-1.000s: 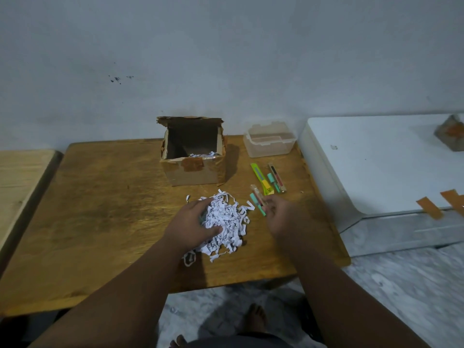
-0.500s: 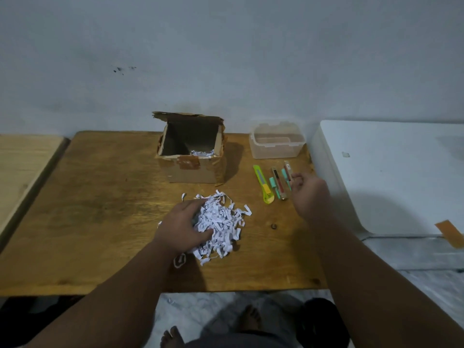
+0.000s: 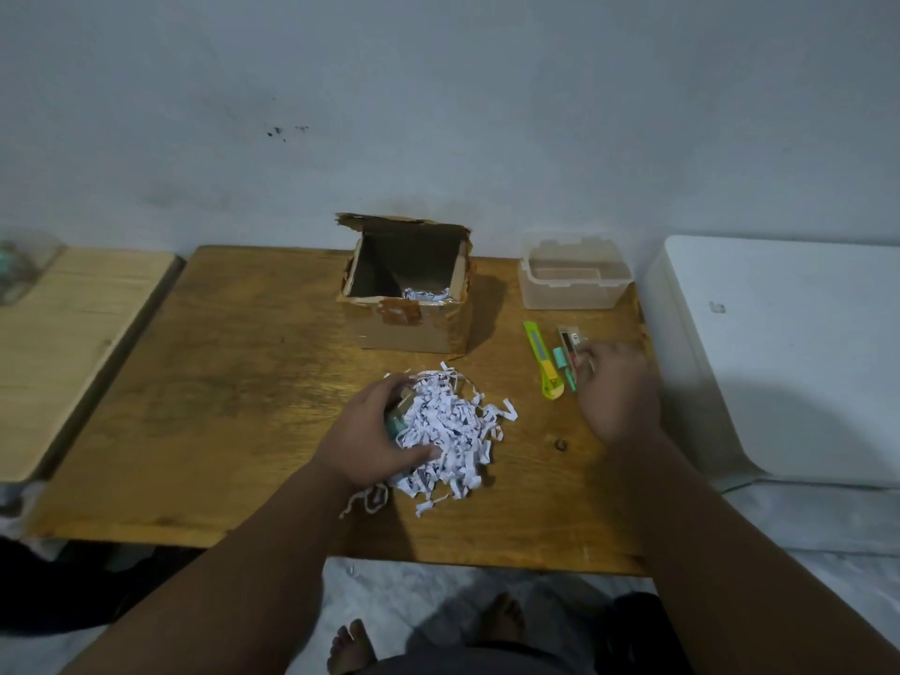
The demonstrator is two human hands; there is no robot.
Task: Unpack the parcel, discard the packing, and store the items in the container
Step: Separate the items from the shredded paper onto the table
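An open cardboard parcel box stands at the back of the wooden table, with some shredded paper left inside. A pile of white shredded paper lies in front of it. My left hand is dug into the pile's left side, fingers closed around a teal item. To the right lie a green-yellow cutter, a small teal piece and a flat packet. My right hand rests beside them, fingertips on a thin item. The clear plastic container is empty.
A white appliance sits against the table's right edge. A lighter wooden surface lies to the left across a gap. The wall runs right behind the box and container. My bare feet are below the front edge.
My right hand carried a thin item from the pile to the row beside the cutter. My left hand has closed on a teal item in the shreds.
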